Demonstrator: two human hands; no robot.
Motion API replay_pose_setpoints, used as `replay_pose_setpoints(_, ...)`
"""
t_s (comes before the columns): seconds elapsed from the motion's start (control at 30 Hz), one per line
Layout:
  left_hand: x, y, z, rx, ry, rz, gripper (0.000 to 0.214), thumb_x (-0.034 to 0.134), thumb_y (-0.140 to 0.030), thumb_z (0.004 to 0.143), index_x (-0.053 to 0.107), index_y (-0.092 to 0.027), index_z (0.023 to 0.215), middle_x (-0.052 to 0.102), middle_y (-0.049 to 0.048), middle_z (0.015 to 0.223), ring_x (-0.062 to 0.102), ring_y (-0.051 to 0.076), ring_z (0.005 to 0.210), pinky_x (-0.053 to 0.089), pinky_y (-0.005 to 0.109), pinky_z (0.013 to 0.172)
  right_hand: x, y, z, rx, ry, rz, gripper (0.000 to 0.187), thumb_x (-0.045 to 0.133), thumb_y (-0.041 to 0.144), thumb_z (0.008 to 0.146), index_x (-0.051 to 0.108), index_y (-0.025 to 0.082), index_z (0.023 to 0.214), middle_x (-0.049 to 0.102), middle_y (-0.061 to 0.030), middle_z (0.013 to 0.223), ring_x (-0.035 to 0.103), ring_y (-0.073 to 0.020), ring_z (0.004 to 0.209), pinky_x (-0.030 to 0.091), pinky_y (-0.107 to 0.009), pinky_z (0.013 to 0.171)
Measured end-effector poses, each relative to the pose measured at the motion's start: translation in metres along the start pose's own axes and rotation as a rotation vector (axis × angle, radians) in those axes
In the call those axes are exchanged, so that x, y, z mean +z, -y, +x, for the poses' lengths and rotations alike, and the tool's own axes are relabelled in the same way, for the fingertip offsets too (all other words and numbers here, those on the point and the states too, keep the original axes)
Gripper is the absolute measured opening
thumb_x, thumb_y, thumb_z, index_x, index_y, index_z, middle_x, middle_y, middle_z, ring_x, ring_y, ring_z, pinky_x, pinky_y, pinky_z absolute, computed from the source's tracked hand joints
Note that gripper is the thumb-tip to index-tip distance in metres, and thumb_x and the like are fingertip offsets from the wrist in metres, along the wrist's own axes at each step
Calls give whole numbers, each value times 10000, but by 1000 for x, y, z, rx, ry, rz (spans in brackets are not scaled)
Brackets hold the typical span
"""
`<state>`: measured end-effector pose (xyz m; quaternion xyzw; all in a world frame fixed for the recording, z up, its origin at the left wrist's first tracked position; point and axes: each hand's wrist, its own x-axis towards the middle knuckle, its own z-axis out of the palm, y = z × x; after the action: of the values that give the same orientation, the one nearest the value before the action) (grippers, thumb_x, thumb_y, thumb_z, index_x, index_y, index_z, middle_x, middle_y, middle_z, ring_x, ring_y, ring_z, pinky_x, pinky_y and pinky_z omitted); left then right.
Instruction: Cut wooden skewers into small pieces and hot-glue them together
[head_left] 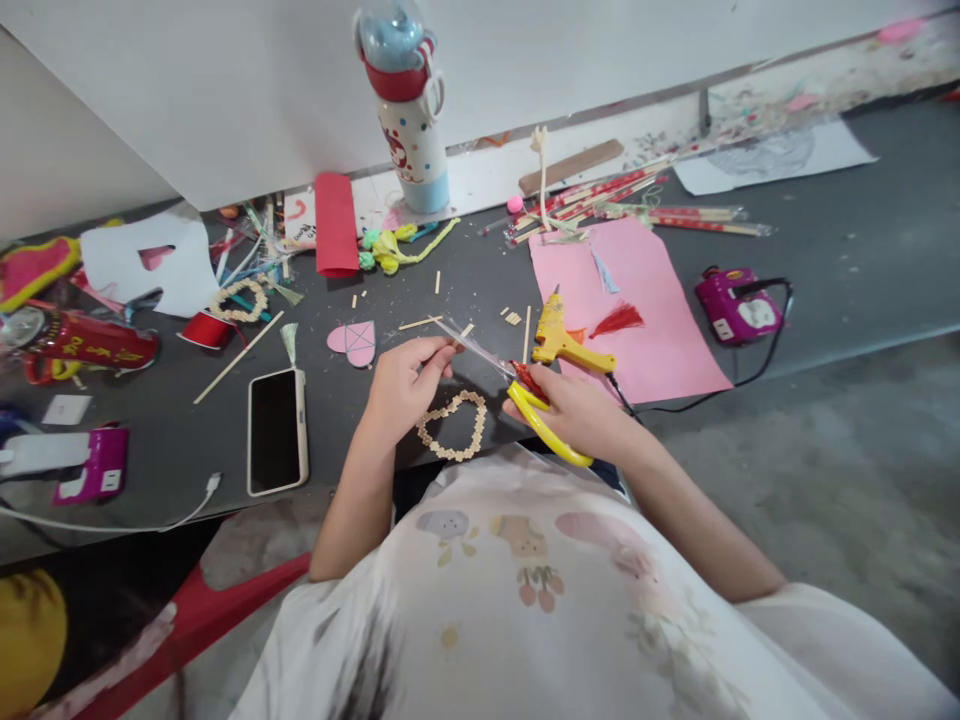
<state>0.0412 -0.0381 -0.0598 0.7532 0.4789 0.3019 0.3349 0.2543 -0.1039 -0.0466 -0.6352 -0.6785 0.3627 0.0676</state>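
Observation:
My left hand [411, 385] is closed in a pinch on a short, thin wooden stick [466, 331]. My right hand [574, 405] grips scissors [551, 428] with yellow handles. Their blades point up and left, reaching the stick at my left fingertips; whether they touch it I cannot tell. Something red shows at the scissors' pivot, partly behind my fingers. Below and between the hands, at the table's near edge, lies a heart-shaped outline [427, 440] made of small wooden pieces. Loose stick pieces [513, 319] lie beyond my hands.
A yellow glue gun [562, 340] rests on pink paper [660, 300], right of centre. To the left are a phone [276, 432] and a pink paper heart [352, 343]. A bottle [409, 120] stands at the back. Wrapped chopsticks [592, 200] lie back right; a red can [97, 338] is far left.

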Motion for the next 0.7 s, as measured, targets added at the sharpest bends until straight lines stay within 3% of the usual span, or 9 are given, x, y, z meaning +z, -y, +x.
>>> replay_pose_setpoints(0.23, 2, 0, 6, 13, 69, 54, 320, 460, -369, 912, 646, -183, 730, 623, -14, 625, 566, 118, 611, 395, 219, 607, 9, -1, 2, 81, 35, 54, 361, 458, 545, 855, 531, 193, 885, 679, -97, 837, 628, -239, 787, 363, -269, 602)
replay_pose_setpoints(0.43, 10, -1, 17, -21, 193, 143, 298, 436, -355, 917, 683, -202, 851, 695, 0, 710, 618, 145, 673, 388, 240, 628, 6, -5, 3, 185, 79, 62, 439, 413, 598, 855, 549, 181, 868, 689, -128, 902, 633, -265, 820, 395, -294, 636)
replay_pose_setpoints(0.7, 32, 5, 37, 20, 305, 381, 291, 443, -315, 898, 671, -211, 751, 722, 50, 774, 616, 192, 684, 325, 270, 586, 4, -26, 11, 184, 52, 43, 528, 399, 667, 837, 619, 188, 880, 696, -132, 897, 640, -296, 852, 416, -329, 665)
